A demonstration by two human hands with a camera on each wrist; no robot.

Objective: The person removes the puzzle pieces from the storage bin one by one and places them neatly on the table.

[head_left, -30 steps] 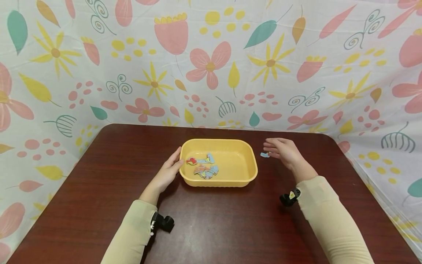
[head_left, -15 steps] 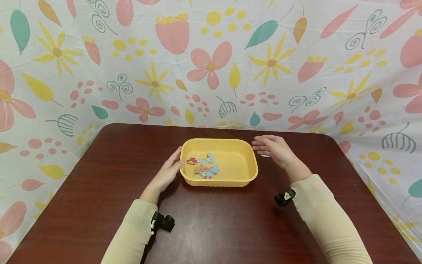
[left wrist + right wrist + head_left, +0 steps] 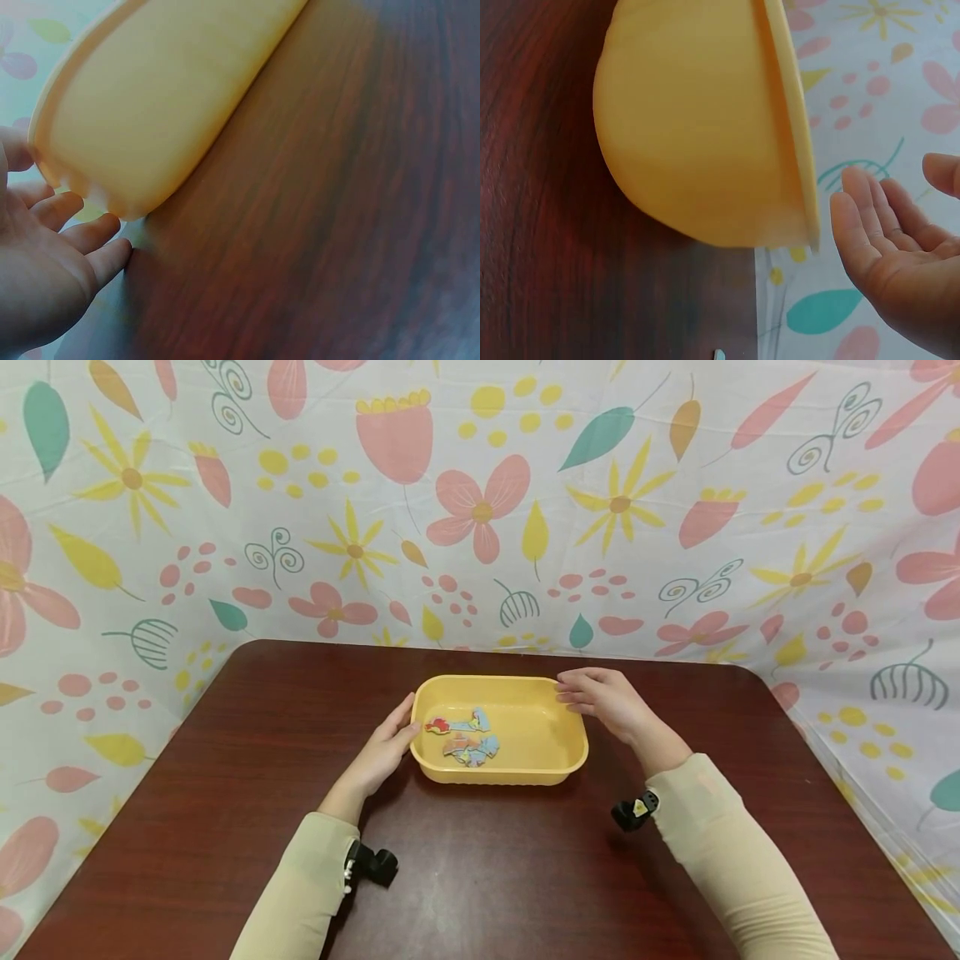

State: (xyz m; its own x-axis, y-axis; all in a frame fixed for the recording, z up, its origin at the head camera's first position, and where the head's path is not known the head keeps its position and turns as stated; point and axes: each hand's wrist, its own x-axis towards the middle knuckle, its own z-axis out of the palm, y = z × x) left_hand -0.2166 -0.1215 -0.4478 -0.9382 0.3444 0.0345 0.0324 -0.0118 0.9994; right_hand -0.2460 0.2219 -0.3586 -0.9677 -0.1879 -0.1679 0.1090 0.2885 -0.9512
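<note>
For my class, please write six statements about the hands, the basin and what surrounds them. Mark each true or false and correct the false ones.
1. The left hand touches the yellow basin. True.
2. Everything in the basin lies at its right end. False: the puzzle pieces lie toward its left end.
3. The right hand is near the basin's right end, its fingers holding nothing. True.
4. The basin is upside down. False: it stands open side up.
5. A floral cloth hangs behind the table. True.
6. Both arms wear black fabric. False: the sleeves are pale beige.
</note>
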